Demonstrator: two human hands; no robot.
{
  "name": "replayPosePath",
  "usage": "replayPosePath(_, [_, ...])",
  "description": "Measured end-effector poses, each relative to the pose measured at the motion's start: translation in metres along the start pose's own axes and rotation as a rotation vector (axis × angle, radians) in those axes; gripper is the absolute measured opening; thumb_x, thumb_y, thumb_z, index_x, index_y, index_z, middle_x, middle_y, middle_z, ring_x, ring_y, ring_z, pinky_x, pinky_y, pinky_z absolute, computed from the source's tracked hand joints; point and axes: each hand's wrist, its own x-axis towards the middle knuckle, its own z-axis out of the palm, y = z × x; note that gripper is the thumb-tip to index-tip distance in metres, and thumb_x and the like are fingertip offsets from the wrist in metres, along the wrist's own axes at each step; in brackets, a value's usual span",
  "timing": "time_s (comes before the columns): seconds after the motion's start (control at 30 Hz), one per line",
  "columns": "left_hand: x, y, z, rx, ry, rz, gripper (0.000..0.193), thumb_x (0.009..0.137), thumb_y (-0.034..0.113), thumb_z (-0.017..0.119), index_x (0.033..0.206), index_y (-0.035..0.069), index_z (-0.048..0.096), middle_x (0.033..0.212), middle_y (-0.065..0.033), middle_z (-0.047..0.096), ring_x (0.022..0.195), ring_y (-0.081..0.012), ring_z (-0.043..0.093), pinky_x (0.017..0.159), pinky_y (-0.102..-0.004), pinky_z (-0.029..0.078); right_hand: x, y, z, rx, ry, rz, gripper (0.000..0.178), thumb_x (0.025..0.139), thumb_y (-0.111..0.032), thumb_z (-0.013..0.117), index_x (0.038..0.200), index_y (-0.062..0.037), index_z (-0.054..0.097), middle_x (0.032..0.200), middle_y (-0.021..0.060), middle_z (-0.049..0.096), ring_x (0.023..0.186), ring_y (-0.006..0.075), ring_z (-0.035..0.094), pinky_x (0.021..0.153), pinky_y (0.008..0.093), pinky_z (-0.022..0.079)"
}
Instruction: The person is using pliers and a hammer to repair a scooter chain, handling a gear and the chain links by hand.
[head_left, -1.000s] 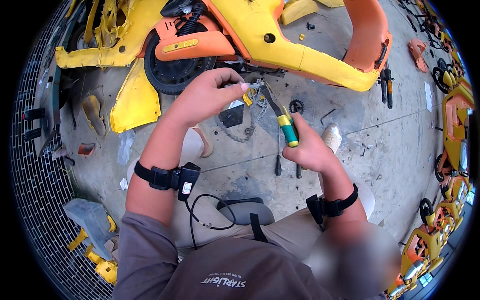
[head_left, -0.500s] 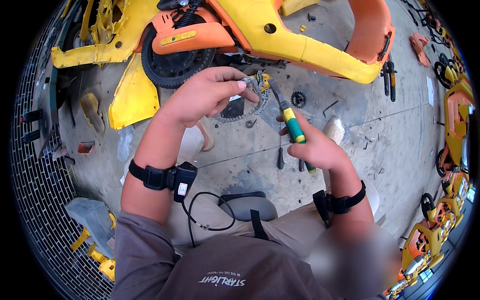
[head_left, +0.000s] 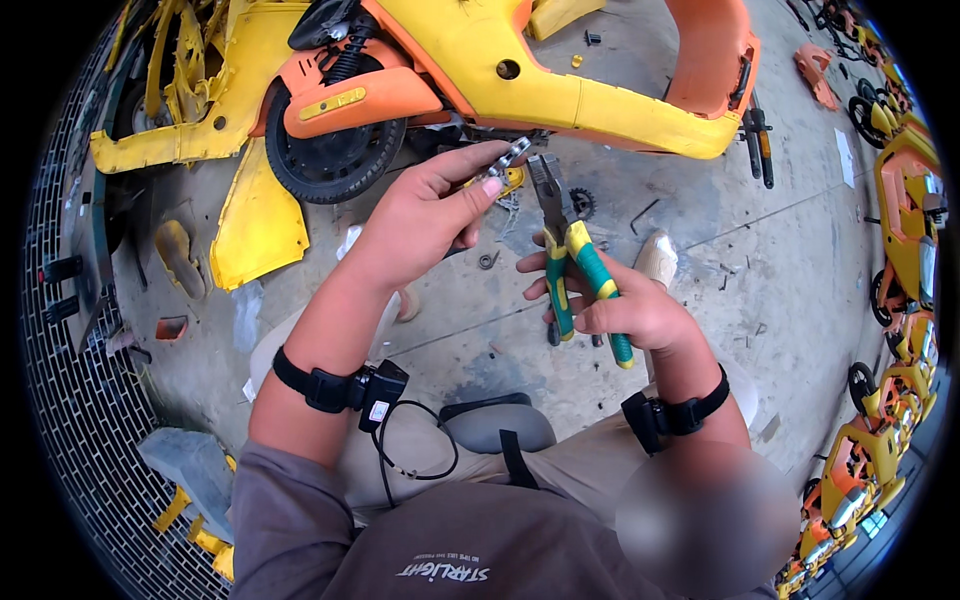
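Note:
Pinched between the thumb and fingers of my left hand (head_left: 425, 205) is a metal chain (head_left: 515, 152), its end pointing up and to the right. Just below that end lies a small yellow piece (head_left: 513, 182); whether it touches the chain I cannot tell. My right hand (head_left: 635, 305) grips pliers (head_left: 590, 265) with green and yellow handles. The handles are spread and the jaws point up, close to the right of the chain's end. My fingers hide part of the chain.
A yellow and orange scooter (head_left: 560, 90) lies beyond my hands, its black wheel (head_left: 340, 150) at the left. On the concrete floor are a toothed sprocket (head_left: 581, 204), a hex key (head_left: 645, 216) and a metal ring (head_left: 488, 261). More scooters (head_left: 905, 200) line the right side.
The pliers have opened and swung more upright, and their jaws have come off the chain and yellow piece. My left hand has turned, lifting the chain's end.

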Motion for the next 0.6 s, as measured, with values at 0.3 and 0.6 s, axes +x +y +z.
replayPosePath(0.3, [0.003,0.003,0.016,-0.005,0.050,-0.016,0.046,0.099,0.014,0.066,0.142,-0.001,0.056,0.113,-0.0043,0.068,0.065,-0.0067,0.052,0.058,-0.0221,0.046,-0.005,-0.003,0.003,-0.001,0.043,-0.032,0.085,0.071,-0.016,0.066,0.151,-0.0065,0.041,0.130,0.0131,0.058,0.108,0.0211,0.057,0.089,0.0344,0.051])
replayPosePath(0.6, [0.008,0.001,0.018,-0.115,0.089,-0.003,0.039,0.100,0.015,0.065,0.136,0.002,0.061,0.114,-0.0036,0.073,0.061,-0.0003,0.045,0.050,-0.0188,0.036,0.001,0.001,-0.008,0.059,-0.008,-0.001,0.106,0.065,-0.010,0.070,0.160,-0.0027,0.023,0.148,0.0179,0.046,0.127,0.0300,0.055,0.103,0.0441,0.049])
